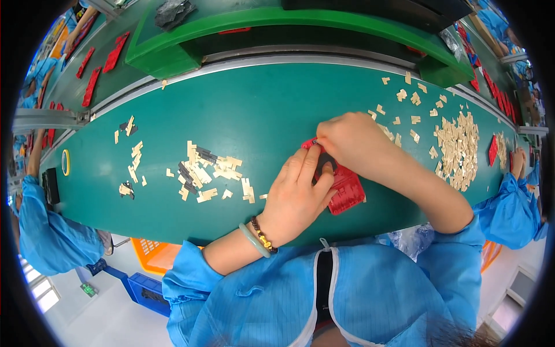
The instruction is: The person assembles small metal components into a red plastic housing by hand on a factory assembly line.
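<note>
A red plastic housing with a dark round area lies on the green table in front of me. My left hand holds it down, fingers and thumb resting across its left side and top. At the housing's far end, my right hand is closed, fingertips pressed together against the edge; whatever they pinch is hidden. To the left lies a loose heap of small cream flat pieces mixed with dark grey ones. A larger pile of cream pieces is on the right, with single pieces scattered around it.
A green raised shelf spans the far side, beyond a metal rail. A yellow tape ring sits at the left end. Another red part lies right of the big pile. Co-workers in blue sleeves are at both sides. An orange crate stands below.
</note>
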